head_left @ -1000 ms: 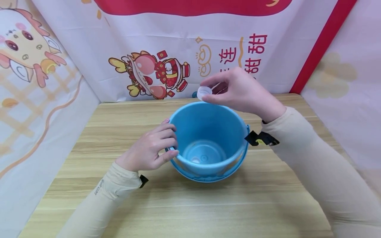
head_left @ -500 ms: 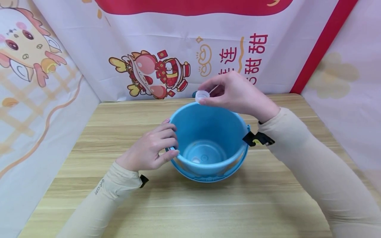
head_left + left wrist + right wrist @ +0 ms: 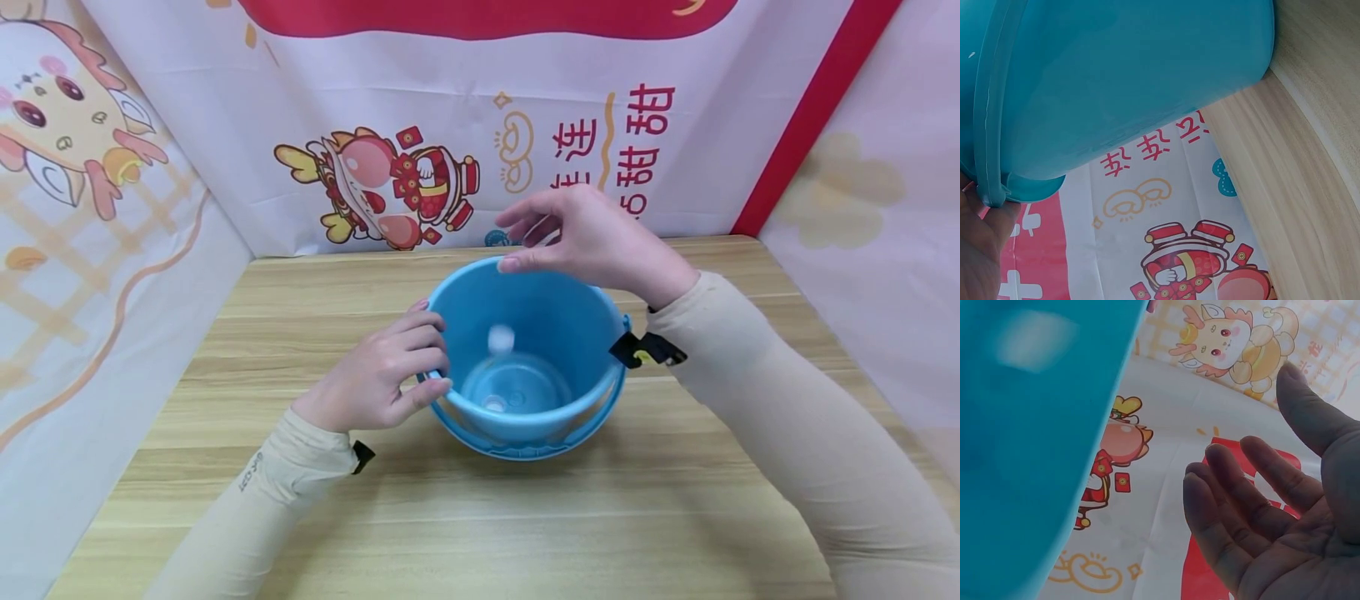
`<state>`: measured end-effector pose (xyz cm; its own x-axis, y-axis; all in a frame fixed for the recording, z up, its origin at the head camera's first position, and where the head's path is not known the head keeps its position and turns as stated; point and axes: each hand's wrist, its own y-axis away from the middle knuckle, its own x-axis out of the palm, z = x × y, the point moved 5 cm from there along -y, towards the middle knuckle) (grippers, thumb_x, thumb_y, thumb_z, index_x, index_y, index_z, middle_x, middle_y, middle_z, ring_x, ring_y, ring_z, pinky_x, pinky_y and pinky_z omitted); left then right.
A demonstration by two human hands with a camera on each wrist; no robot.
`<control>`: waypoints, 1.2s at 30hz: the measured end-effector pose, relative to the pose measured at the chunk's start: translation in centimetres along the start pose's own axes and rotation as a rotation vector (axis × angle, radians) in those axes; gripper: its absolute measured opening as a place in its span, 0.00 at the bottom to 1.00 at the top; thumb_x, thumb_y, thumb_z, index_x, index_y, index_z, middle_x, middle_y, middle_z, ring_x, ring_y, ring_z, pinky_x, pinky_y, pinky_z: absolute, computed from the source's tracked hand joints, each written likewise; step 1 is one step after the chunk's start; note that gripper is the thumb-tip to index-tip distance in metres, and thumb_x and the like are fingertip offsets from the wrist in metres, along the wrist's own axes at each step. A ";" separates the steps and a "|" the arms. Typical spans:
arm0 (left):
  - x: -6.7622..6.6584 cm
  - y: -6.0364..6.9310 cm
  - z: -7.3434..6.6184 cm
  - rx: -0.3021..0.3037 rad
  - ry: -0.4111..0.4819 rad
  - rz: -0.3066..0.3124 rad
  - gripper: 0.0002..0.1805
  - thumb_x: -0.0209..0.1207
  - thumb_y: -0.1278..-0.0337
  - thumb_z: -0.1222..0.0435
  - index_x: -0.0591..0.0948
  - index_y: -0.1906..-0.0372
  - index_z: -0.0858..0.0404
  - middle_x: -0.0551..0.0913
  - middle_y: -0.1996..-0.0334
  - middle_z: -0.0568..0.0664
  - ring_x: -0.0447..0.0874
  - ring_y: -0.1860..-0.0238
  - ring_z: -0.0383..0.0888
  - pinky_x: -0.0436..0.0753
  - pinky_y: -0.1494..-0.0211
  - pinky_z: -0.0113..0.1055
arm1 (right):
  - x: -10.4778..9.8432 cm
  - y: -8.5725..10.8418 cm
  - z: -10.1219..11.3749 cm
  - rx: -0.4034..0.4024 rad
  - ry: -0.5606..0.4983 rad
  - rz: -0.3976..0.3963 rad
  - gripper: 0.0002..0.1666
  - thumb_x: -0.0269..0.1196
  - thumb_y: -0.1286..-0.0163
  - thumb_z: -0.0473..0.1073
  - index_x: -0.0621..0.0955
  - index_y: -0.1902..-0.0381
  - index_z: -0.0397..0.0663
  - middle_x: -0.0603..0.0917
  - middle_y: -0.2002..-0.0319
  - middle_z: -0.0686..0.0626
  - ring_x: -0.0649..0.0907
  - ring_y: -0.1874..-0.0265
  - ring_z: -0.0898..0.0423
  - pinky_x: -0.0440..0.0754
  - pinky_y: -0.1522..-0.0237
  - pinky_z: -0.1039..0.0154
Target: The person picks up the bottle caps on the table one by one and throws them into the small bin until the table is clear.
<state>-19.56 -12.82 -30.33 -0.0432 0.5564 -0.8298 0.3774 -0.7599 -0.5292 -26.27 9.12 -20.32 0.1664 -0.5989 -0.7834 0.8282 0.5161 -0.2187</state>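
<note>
A blue bucket [image 3: 525, 414] stands on the wooden table, its handle lowered along the near side. My left hand [image 3: 382, 367] grips the bucket's left rim, with fingers over the edge; the left wrist view shows the bucket's outer wall [image 3: 1135, 75] beside that hand [image 3: 985, 244]. Over the far rim is my right hand [image 3: 585, 242], fingers spread apart and nothing between them. A small white cap [image 3: 501, 339], blurred, is in the air inside the bucket, and the right wrist view also shows this cap [image 3: 1038, 340]. Another small clear-white piece [image 3: 493, 403] lies on the bucket's bottom.
The wooden table [image 3: 480, 525] reaches back to a printed white and red cloth [image 3: 427, 92] hanging upright behind the bucket. More printed cloth [image 3: 97, 233] stands along the left side, and a pale cloth [image 3: 862, 217] along the right.
My right hand has moved slightly left, its fingers have parted, and the white cap has left them and dropped into the bucket. My left hand and the bucket have stayed put.
</note>
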 end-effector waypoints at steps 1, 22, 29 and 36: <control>0.0 0.0 0.0 0.000 0.001 0.000 0.25 0.46 0.27 0.44 0.83 0.64 0.58 0.83 0.62 0.49 0.77 0.46 0.53 0.63 0.28 0.54 | 0.0 0.0 0.0 -0.002 0.005 0.000 0.31 0.73 0.42 0.56 0.82 0.42 0.54 0.85 0.54 0.53 0.83 0.57 0.57 0.86 0.56 0.56; 0.2 -0.1 -0.1 0.002 -0.017 -0.004 0.26 0.44 0.27 0.44 0.83 0.65 0.59 0.82 0.63 0.49 0.76 0.45 0.51 0.63 0.28 0.54 | -4.4 4.0 -5.4 0.139 0.072 -0.100 0.21 0.67 0.33 0.55 0.85 0.46 0.53 0.86 0.55 0.49 0.83 0.58 0.53 0.82 0.61 0.70; 0.2 -0.1 -0.1 0.014 -0.018 -0.012 0.26 0.44 0.26 0.44 0.82 0.67 0.58 0.81 0.64 0.48 0.75 0.45 0.50 0.63 0.28 0.54 | -5.1 7.6 -10.8 0.272 0.070 -0.118 0.27 0.66 0.34 0.59 0.83 0.44 0.51 0.85 0.51 0.45 0.82 0.55 0.49 0.78 0.64 0.74; 0.2 -0.2 -0.2 0.021 -0.014 -0.021 0.26 0.44 0.26 0.45 0.82 0.67 0.58 0.81 0.64 0.48 0.75 0.46 0.51 0.63 0.28 0.55 | -5.1 11.6 -16.2 0.380 0.101 -0.121 0.29 0.66 0.35 0.62 0.83 0.43 0.51 0.86 0.53 0.46 0.82 0.56 0.52 0.76 0.63 0.76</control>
<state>-19.46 -12.51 -30.38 -0.0641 0.5674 -0.8210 0.3572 -0.7551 -0.5498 -26.17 28.12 -28.33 0.0181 -0.5681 -0.8227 0.9805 0.1713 -0.0967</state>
